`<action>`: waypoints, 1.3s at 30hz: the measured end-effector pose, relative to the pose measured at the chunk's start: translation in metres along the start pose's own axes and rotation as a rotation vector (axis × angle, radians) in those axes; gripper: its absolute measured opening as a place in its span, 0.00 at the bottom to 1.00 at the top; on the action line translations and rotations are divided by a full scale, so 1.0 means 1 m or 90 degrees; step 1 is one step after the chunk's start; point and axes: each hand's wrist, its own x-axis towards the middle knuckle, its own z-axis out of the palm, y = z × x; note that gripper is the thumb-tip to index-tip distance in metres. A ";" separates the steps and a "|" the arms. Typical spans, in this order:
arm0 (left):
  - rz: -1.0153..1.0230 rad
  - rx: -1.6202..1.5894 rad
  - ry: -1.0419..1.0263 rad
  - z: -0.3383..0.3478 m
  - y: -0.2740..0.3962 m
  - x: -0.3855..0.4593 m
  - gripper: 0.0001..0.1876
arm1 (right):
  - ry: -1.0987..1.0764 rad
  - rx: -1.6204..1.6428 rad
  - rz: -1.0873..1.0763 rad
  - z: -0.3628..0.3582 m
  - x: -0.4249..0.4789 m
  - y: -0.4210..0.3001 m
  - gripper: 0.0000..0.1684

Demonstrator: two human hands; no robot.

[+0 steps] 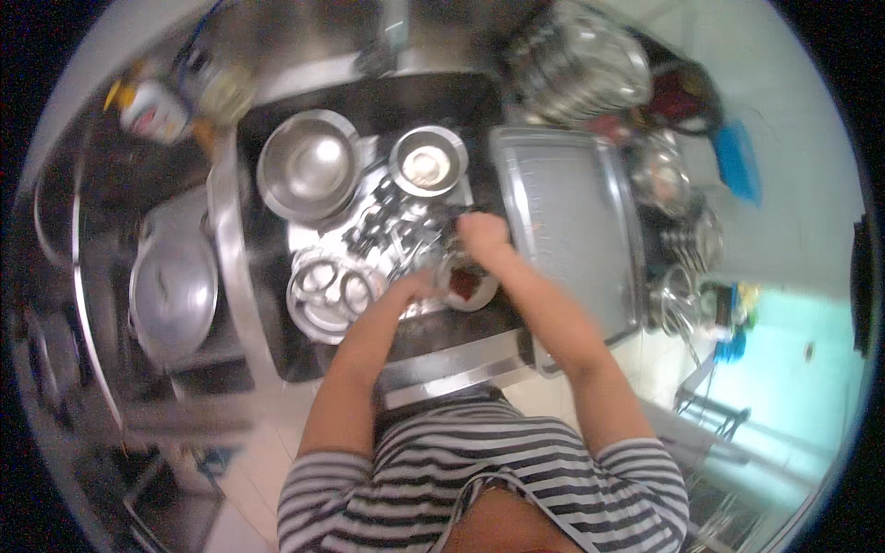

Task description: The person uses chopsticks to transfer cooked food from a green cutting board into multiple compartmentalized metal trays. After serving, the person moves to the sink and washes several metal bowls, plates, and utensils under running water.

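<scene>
My right hand (484, 238) is curled like a fist over the right side of a steel sink (408, 97), and blur hides whether anything is in it. My left hand (418, 285) reaches low over the sink, its fingers too smeared to read. Close by both is a pale round bowl (477, 294) with a dark red thing (464, 283) inside. Shiny metal pieces, apparently cutlery (387, 228), lie heaped between the vessels. Around them are a large steel bowl (308, 166), a smaller steel bowl (432, 155) with whitish contents, and a round dish (321, 321) carrying two metal rings.
A rectangular translucent tray (574, 228) lies right of the sink, with stacked metal ware (588, 66) behind it. Leftward are an oval metal pan (174, 297) and a white pump bottle (153, 110). A blue object (738, 164) stands at the far right.
</scene>
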 end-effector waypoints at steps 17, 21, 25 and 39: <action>0.077 -0.181 0.758 0.044 0.111 -0.132 0.14 | 0.803 0.397 0.013 -0.179 -0.100 0.281 0.19; 0.093 -0.223 0.926 0.081 0.122 -0.099 0.14 | 0.861 0.463 0.169 -0.209 -0.039 0.450 0.36; 0.049 -0.298 1.037 0.111 0.143 -0.082 0.14 | 0.786 0.612 0.237 -0.221 0.037 0.529 0.41; -0.180 -0.329 1.213 0.180 0.179 -0.148 0.16 | 0.730 1.229 0.076 -0.238 0.112 0.569 0.19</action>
